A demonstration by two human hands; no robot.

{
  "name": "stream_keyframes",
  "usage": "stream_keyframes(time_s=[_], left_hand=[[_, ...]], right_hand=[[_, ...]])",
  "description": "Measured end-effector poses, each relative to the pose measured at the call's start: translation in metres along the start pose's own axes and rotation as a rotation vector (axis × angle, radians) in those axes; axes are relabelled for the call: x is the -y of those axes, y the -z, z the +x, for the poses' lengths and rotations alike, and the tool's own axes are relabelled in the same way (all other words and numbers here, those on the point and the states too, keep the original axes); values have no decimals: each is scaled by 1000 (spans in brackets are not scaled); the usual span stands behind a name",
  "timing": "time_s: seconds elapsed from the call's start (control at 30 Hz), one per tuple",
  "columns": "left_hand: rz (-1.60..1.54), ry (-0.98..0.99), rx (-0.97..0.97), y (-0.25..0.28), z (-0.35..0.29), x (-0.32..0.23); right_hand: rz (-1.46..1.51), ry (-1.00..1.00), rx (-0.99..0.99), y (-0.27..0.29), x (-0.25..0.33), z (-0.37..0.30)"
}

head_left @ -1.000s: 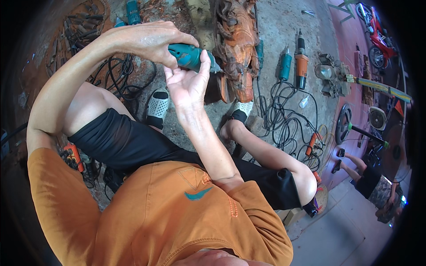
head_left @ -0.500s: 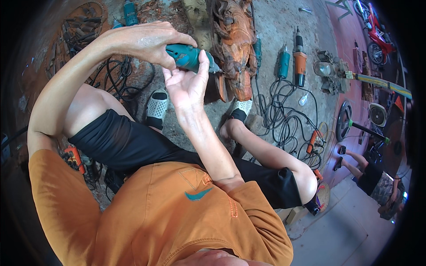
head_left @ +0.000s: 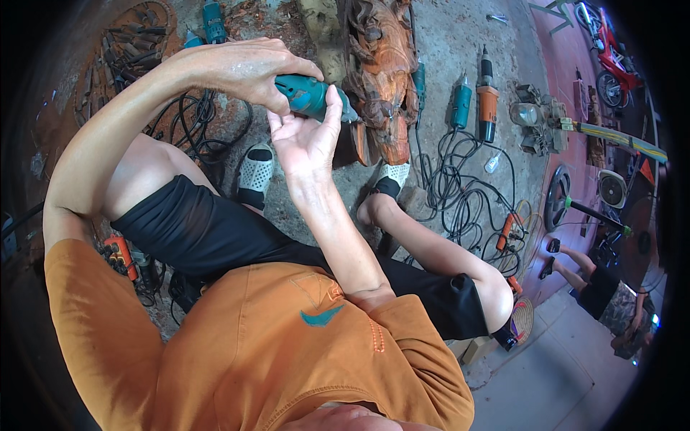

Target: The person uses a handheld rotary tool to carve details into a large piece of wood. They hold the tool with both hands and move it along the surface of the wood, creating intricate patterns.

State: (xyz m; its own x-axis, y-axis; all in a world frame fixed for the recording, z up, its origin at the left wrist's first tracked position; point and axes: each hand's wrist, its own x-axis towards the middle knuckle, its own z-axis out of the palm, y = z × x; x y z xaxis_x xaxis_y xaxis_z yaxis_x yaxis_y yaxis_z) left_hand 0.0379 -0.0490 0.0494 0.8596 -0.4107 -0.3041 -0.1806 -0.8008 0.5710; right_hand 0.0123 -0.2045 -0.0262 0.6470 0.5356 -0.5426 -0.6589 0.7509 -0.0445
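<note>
Left hand, clasping the rear of one teal power tool: cylindrical, scuffed, tapering to a grey nose; located just beside a glossy reddish-brown wood carving, tip contact not discernible. Left wrist bent, fingers over the top; right hand palm up beneath, thumb against the casing. Round tray, upper left: many short, slender pieces. Small clear bottle: contents unclear.

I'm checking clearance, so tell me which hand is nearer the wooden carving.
Right. The right hand is just left of the wooden carving, thumb over the teal power tool; the left hand sits farther left, around the tool's rear.
</note>
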Motion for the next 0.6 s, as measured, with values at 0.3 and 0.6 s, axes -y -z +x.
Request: stream_keyframes(time_s=[0.3, 0.6], left_hand=[[44, 0, -8, 2, -3, 2], [73, 55, 10, 7, -8, -3]], right_hand=[[4, -17, 20, -1, -1, 2], [13, -52, 43, 1, -3, 5]])
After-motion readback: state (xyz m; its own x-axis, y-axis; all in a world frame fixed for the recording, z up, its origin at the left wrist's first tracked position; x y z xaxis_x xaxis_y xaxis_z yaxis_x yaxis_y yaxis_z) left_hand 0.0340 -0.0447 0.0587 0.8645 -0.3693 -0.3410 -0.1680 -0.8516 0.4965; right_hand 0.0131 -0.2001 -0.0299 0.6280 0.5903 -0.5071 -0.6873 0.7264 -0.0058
